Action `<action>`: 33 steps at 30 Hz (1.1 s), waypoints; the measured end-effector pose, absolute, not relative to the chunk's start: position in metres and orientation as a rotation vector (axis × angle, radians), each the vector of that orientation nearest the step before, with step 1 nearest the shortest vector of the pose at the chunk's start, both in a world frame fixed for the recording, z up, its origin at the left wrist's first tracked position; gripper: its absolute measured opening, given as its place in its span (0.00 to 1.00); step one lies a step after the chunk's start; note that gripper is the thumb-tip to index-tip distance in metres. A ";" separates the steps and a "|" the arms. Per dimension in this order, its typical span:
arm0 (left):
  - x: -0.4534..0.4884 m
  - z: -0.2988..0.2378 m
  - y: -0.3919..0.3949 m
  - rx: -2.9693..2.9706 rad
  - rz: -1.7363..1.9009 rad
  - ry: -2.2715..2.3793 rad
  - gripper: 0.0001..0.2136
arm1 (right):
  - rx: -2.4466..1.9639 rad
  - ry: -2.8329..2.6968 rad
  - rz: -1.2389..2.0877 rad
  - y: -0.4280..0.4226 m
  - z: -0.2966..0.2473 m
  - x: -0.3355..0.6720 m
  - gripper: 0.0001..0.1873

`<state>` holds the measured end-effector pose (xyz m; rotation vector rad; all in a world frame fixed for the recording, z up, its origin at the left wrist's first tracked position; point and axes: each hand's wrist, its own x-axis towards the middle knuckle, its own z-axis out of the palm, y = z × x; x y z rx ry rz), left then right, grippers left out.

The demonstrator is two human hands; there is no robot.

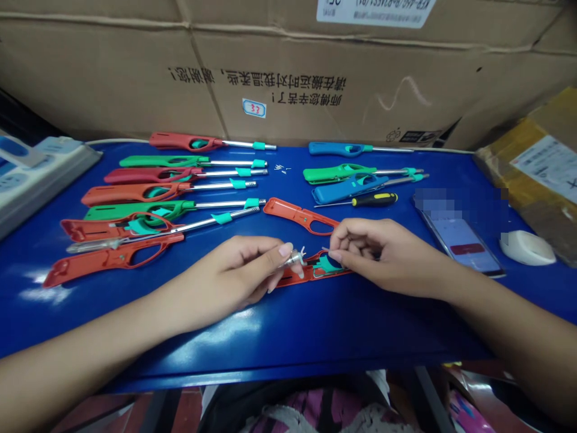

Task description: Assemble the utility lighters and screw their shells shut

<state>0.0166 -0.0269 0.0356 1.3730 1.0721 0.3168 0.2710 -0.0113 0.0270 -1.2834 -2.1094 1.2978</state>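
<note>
My left hand (pixel 246 267) is closed in a pinch on a small silver metal part (pixel 294 258) over the blue table (pixel 288 325). My right hand (pixel 376 249) pinches a thin wire-like piece beside the teal trigger (pixel 325 264) of an opened orange lighter half-shell (pixel 311 273) lying between my hands. A second orange half-shell (pixel 300 215) lies just behind them.
Several long gas lighters in red, green and orange lie in rows at the left (pixel 153 193); green and blue ones (pixel 349 174) and a black-and-yellow screwdriver (pixel 374 199) lie at the right. A phone (pixel 469 243), white mouse (pixel 526 248), power strip (pixel 31 174) and cardboard boxes (pixel 315 72) surround the table.
</note>
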 end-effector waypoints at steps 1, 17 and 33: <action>0.017 0.036 -0.027 1.365 0.317 1.077 0.23 | -1.269 -2.144 1.260 -0.011 0.027 0.271 0.05; 0.021 0.023 -0.024 1.505 0.441 1.109 0.12 | -1.019 -2.383 0.901 -0.016 0.019 0.269 0.03; 0.018 0.016 -0.027 1.680 0.423 1.123 0.15 | -1.024 -2.347 0.914 -0.015 0.014 0.266 0.03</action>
